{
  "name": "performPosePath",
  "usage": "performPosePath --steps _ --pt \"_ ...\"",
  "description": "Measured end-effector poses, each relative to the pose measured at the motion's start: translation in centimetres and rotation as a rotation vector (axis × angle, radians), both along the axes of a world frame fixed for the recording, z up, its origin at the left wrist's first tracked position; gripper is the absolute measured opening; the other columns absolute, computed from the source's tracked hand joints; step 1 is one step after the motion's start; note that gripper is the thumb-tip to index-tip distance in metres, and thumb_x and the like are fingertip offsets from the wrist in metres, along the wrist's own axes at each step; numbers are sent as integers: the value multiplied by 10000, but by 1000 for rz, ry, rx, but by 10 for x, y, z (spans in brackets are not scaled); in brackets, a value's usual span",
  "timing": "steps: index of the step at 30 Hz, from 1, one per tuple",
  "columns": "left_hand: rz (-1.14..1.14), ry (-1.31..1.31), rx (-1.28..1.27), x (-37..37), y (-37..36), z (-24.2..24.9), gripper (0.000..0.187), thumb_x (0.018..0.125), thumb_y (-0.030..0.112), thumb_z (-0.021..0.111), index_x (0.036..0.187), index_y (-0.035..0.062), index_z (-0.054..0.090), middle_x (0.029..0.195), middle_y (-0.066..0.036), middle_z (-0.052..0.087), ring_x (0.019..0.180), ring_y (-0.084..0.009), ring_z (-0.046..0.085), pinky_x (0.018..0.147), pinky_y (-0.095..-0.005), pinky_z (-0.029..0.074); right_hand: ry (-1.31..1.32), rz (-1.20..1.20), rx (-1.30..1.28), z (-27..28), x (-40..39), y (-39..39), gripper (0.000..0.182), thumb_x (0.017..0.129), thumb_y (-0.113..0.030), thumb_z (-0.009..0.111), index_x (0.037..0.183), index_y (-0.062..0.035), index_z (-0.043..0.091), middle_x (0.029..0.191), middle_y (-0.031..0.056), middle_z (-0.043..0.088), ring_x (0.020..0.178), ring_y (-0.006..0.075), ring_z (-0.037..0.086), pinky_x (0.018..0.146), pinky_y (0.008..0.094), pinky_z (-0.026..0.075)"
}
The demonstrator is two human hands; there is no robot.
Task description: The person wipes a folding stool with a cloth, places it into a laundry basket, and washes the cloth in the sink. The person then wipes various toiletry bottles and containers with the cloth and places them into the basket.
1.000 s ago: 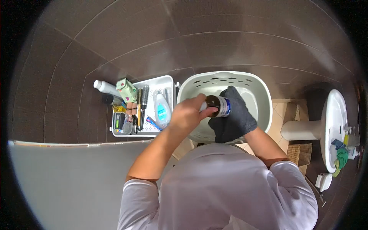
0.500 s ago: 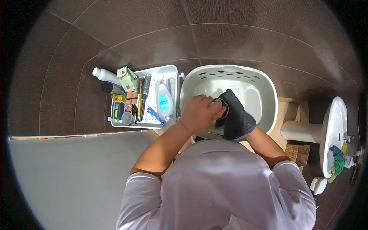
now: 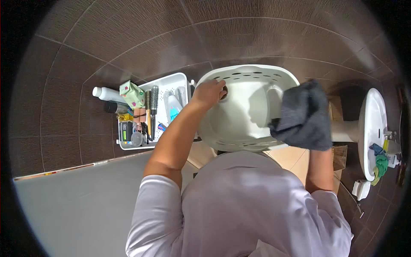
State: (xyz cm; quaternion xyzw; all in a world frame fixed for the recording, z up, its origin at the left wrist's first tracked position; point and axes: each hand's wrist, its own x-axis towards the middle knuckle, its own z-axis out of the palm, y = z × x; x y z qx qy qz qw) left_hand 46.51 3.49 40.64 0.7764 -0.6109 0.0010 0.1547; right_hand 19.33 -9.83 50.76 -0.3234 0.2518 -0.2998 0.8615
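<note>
The left hand (image 3: 208, 93) was over the left end of a large off-white oval plastic basket (image 3: 238, 115) with oval slots along its upper wall. Its fingers were curled around a small dark brown bottle (image 3: 224, 93), which was mostly hidden by the hand and lay just inside the rim. The right hand (image 3: 309, 124) was covered by a dark grey fabric cloth (image 3: 299, 112), so how its fingers stood could not be told. The cloth hung over the basket's right end, one corner reaching inward above the interior.

Left of the basket was a white rectangular perforated plastic tray (image 3: 161, 84). It held a clear white bottle with a blue label (image 3: 174, 109), partly behind the left forearm, two round hairbrushes (image 3: 153, 102) side by side, a round clear container (image 3: 137, 138) and a red-and-blue item (image 3: 162, 127). A green patterned carton (image 3: 132, 94) and a white capped bottle (image 3: 109, 94) were at its upper left. To the far right was a white ceramic sink (image 3: 371, 115), a green cloth (image 3: 380, 162) draped over its near edge.
</note>
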Motion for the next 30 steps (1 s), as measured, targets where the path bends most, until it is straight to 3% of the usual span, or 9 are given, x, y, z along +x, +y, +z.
performPosePath --steps 2,11,14,18,22,24,27,29,30 --pt "-16 -56 337 7 -2 -14 293 799 265 525 1017 69 508 973 -155 565 933 -299 535 778 -395 434 41 -225 -76 5 -23 -11 435 692 -317 639 994 -31 513 933 101 548 943 246 496 876 337 372" --pt "76 -157 308 20 3 -29 259 785 274 531 1014 154 539 932 -89 554 883 -261 557 728 -356 447 255 -258 -442 -17 -99 -15 264 878 -301 406 972 -68 488 948 72 545 903 188 525 822 315 413" --pt "30 -200 302 18 7 -28 280 771 276 547 1023 154 545 939 -93 549 893 -266 553 731 -365 443 -347 163 -119 -6 -83 -11 256 910 -250 361 1011 -79 521 1031 70 535 961 178 501 883 297 374" --pt "109 33 151 15 20 -6 310 721 225 617 983 84 530 926 -145 534 924 -331 525 777 -426 428 114 -233 -314 -41 -94 -33 330 899 -315 373 1087 -76 501 1086 67 535 1006 197 497 911 329 374" --pt "473 12 -163 48 84 4 319 724 240 606 982 58 558 984 -168 547 947 -335 506 817 -402 411 -289 -29 60 7 -57 -11 306 884 -330 384 1002 -76 505 1022 56 541 939 195 499 887 322 374" --pt "806 214 124 54 123 16 451 723 308 627 1059 29 516 998 -196 549 977 -331 506 850 -391 398 -306 -11 41 3 -50 -15 298 892 -321 365 997 -78 504 1015 50 543 929 194 500 879 317 377" --pt "956 478 291 55 155 -11 595 678 377 667 1100 -1 486 1062 -221 535 977 -326 527 848 -375 410 -98 -21 -288 5 -32 -12 296 832 -301 464 1022 -77 505 1032 52 536 934 200 492 875 324 364" --pt "891 627 223 45 161 -23 697 632 417 696 1125 -18 466 1094 -240 519 964 -326 544 831 -356 426 1039 -66 -1753 37 -1 18 492 726 -368 605 1083 -53 483 1117 80 503 1008 235 476 894 355 369" --pt "906 630 217 41 158 -22 697 632 417 696 1125 -18 466 1094 -240 519 964 -326 544 831 -356 426 973 -79 -1787 43 7 20 497 719 -362 610 1084 -51 480 1118 82 499 1011 238 472 894 357 367"
